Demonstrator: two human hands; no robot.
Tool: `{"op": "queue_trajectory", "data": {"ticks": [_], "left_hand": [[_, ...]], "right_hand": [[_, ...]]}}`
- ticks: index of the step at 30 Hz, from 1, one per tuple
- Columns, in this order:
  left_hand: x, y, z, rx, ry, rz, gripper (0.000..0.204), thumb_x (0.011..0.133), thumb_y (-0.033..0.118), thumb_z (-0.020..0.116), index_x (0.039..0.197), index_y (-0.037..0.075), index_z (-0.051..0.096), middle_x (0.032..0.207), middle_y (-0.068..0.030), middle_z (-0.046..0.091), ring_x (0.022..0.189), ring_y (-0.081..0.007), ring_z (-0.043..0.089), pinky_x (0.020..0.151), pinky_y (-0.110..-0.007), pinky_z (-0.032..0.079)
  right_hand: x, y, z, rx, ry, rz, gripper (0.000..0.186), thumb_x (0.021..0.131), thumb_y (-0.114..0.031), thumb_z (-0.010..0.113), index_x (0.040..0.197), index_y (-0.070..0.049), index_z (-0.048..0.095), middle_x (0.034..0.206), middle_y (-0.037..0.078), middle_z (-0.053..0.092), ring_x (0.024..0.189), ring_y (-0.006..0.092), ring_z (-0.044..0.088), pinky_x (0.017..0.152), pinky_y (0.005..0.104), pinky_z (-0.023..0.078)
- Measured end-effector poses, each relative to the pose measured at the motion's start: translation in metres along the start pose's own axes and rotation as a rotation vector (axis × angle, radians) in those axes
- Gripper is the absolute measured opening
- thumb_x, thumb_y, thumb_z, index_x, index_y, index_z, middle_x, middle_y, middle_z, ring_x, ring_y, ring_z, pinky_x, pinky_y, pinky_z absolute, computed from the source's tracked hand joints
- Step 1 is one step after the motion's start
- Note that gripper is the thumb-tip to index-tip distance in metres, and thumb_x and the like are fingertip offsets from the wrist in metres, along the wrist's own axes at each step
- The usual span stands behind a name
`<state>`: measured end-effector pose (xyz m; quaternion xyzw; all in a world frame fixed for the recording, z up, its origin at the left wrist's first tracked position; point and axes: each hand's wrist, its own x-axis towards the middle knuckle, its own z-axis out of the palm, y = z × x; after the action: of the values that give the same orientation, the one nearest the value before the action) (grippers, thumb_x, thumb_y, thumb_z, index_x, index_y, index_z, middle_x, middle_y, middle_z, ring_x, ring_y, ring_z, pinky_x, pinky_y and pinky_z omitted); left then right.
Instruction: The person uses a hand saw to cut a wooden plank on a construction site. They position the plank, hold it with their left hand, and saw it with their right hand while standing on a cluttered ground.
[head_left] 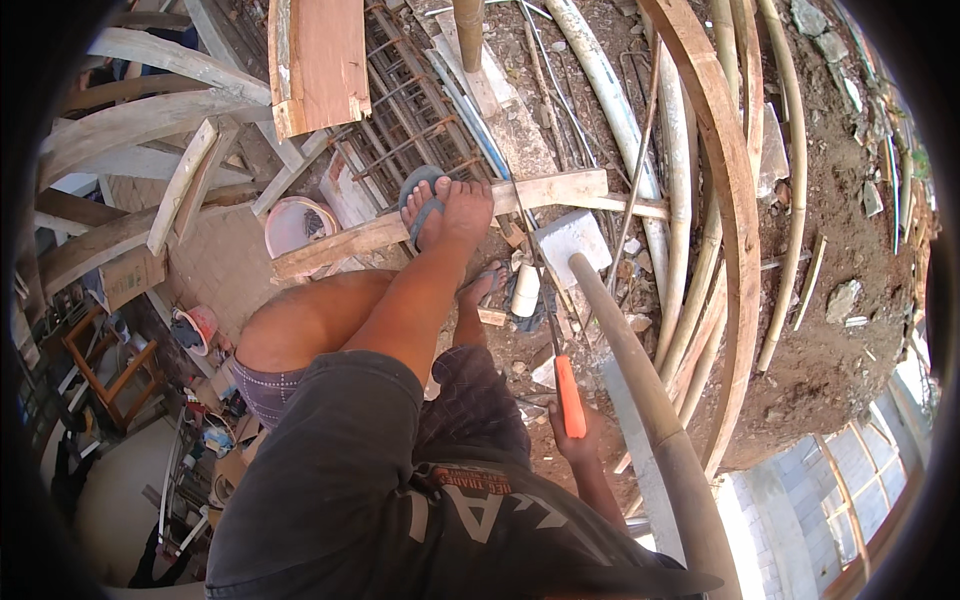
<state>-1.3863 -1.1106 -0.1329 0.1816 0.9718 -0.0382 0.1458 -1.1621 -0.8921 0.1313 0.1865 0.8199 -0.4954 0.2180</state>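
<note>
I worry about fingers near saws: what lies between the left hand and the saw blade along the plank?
Only a short bare stretch of the plank lies between the left hand and the saw blade, as the head view shows.

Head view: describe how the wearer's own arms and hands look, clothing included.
The left arm comes out of a loose, dark, short sleeve, bare below it. The left hand and the right hand look gloveless; I cannot make out a watch or bracelet. The right sleeve's edge is hard to tell.
</note>
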Motion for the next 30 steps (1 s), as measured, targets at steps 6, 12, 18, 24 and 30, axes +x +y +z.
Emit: {"op": "queue_trajectory", "data": {"ticks": [6, 12, 18, 24, 30], "left_hand": [[0.001, 0.003, 0.008, 0.021, -0.104, 0.019, 0.036, 0.087, 0.015, 0.056, 0.119, 0.000, 0.059, 0.099, -0.0127, 0.068, 0.093, -0.0242, 0.065, 0.084, -0.037, 0.043], [-0.003, 0.000, -0.006, 0.002, -0.144, 0.069, 0.035, 0.089, 0.014, 0.054, 0.120, 0.000, 0.059, 0.100, -0.0116, 0.068, 0.095, -0.0242, 0.065, 0.085, -0.038, 0.042], [0.000, -0.004, -0.009, 0.021, -0.073, 0.083, 0.032, 0.090, 0.012, 0.052, 0.119, 0.001, 0.060, 0.098, -0.0112, 0.068, 0.094, -0.0239, 0.066, 0.085, -0.037, 0.042], [-0.003, -0.001, 0.011, 0.008, -0.020, 0.054, 0.034, 0.089, 0.013, 0.052, 0.120, 0.000, 0.059, 0.099, -0.0120, 0.068, 0.095, -0.0252, 0.066, 0.086, -0.038, 0.043], [0.002, -0.005, 0.012, 0.049, -0.136, 0.054, 0.045, 0.091, 0.020, 0.056, 0.130, -0.002, 0.052, 0.104, -0.0141, 0.067, 0.099, -0.0273, 0.065, 0.089, -0.039, 0.044]], "right_hand": [[0.113, 0.010, 0.048, 0.021, 0.049, -0.034, 0.019, 0.088, -0.016, 0.071, 0.086, 0.002, 0.065, 0.064, 0.012, 0.060, 0.059, 0.0128, 0.062, 0.054, 0.0345, 0.047], [0.178, 0.026, 0.074, 0.139, 0.067, -0.119, 0.030, 0.088, -0.026, 0.070, 0.083, 0.002, 0.062, 0.068, 0.021, 0.062, 0.057, 0.0334, 0.059, 0.058, 0.0387, 0.047], [-0.037, -0.014, -0.021, 0.023, -0.029, 0.075, 0.031, 0.084, -0.010, 0.071, 0.113, 0.000, 0.068, 0.076, 0.014, 0.068, 0.069, 0.0188, 0.069, 0.065, 0.0320, 0.052], [0.214, 0.014, 0.088, 0.103, 0.099, -0.157, 0.032, 0.087, -0.027, 0.073, 0.079, 0.003, 0.063, 0.064, 0.013, 0.061, 0.054, 0.0188, 0.052, 0.055, 0.0358, 0.045], [0.064, 0.025, 0.029, 0.003, 0.035, -0.111, 0.024, 0.088, -0.021, 0.072, 0.098, 0.000, 0.069, 0.073, 0.012, 0.064, 0.064, 0.0193, 0.062, 0.063, 0.0341, 0.049]]}}
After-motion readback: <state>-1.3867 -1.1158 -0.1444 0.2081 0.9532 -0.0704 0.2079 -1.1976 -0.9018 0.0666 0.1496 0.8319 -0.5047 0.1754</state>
